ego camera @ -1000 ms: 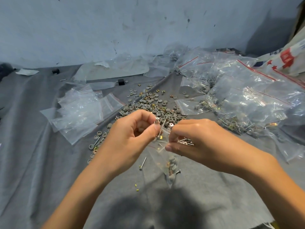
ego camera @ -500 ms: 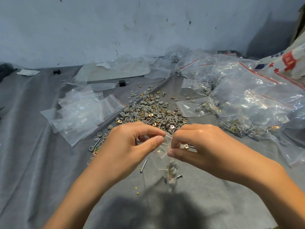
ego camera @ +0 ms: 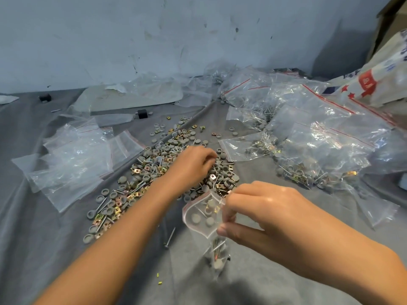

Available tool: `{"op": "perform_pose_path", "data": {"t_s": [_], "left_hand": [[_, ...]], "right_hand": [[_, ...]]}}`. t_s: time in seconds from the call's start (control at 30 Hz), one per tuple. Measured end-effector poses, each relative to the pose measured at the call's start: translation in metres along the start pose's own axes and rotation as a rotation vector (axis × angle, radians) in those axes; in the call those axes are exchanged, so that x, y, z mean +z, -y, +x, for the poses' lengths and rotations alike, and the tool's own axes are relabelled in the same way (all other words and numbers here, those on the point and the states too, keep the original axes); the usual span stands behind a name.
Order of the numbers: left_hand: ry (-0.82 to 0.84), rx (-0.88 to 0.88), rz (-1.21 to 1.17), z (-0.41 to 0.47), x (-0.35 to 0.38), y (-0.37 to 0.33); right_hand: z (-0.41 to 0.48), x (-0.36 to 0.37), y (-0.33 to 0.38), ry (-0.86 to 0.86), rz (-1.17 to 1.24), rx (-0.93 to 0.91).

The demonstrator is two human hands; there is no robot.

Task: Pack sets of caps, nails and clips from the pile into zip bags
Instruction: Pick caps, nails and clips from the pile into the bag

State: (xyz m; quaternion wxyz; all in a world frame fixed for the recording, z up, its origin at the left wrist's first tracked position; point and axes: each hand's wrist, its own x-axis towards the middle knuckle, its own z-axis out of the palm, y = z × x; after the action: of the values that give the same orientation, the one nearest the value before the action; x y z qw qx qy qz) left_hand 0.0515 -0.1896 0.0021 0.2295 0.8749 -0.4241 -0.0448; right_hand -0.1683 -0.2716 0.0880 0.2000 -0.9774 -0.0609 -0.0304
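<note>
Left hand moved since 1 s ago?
Yes. The left hand let go of the zip bag and went forward onto the pile; the right hand holds the bag.

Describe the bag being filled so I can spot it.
Find the pile of caps, nails and clips on the grey cloth. Just nearer than it, the right hand pinches a small zip bag. Unlike the bags lying around, it is held up, a few caps and nails inside.
</note>
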Motion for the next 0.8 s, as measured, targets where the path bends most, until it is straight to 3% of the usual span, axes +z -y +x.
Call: {"op": "perform_pose_path", "data": {"t_s": [0.1,0.23,0.4,0.57,0.8], "left_hand": [[0.189,0.007,0.266,0.02,0.009,-0.004],[0.133,-0.003,0.358,0.01,0.014,-0.007],[0.037,-0.116,0.111,-0.024,-0.006,0.011],[-0.123,-0.358,-0.428,-0.054,-0.038,0.043],[-0.205,-0.441,-0.611,-0.077,-0.06,0.07]], "right_hand": [[0.001,-0.001,-0.002,0.014,0.015,0.001],[-0.001,-0.003,-0.005,0.007,0.012,-0.003],[-0.002,-0.001,-0.004,0.009,-0.004,-0.012],[0.002,0.002,-0.002,-0.017,0.03,-0.033],[0.016,0.009,0.005,-0.024,0.027,-0.06]]}}
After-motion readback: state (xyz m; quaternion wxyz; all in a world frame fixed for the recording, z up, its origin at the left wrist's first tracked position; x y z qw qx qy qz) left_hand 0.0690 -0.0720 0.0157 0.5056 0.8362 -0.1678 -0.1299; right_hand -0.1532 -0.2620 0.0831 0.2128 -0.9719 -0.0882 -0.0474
